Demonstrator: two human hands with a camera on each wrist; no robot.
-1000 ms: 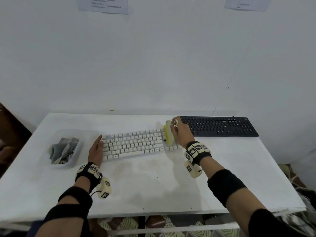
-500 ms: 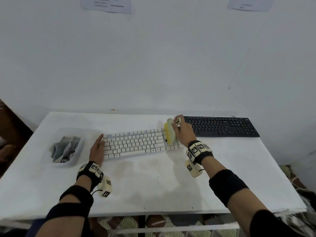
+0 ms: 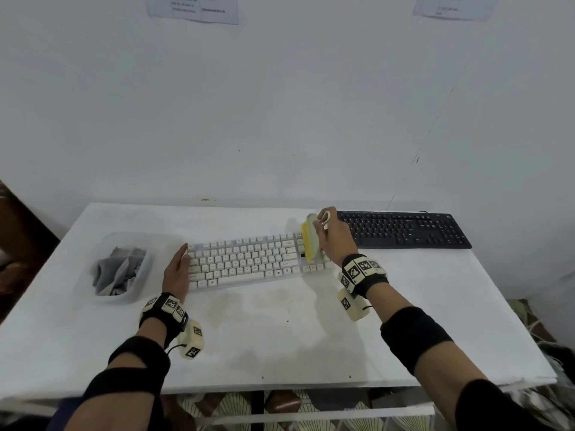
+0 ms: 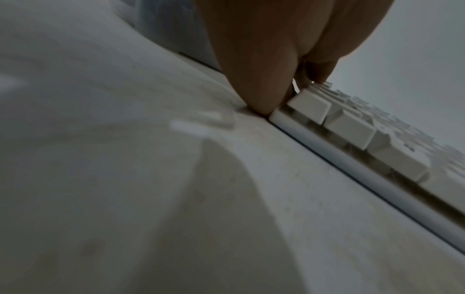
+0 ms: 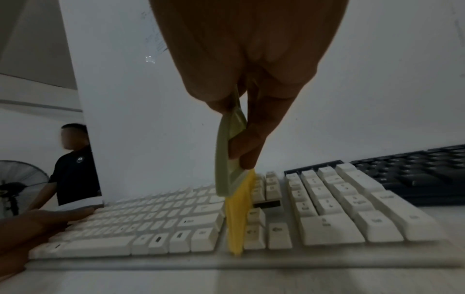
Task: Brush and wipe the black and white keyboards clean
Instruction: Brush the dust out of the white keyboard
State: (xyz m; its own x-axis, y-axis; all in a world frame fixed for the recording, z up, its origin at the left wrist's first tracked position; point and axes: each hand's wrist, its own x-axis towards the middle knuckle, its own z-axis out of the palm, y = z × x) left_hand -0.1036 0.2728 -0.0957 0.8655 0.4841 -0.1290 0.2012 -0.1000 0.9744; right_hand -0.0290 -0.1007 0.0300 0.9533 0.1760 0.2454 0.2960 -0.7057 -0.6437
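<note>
Your right hand (image 3: 334, 236) pinches the brush (image 3: 311, 241), its yellow bristles down in the gap beside the white keyboard's (image 3: 249, 259) arrow keys. Your left hand (image 3: 178, 270) lies flat, fingers straight, against that keyboard's left end. The black keyboard (image 3: 404, 230) sits just right; a tub (image 3: 141, 275) of cloths left. Only the right wrist view shows a bystander (image 5: 71, 165).

We are losing the flat black plastic keyboard's (image 5: 415, 177) right end past the edge; the white keyboard's (image 4: 377, 143) far keys are blurring.
</note>
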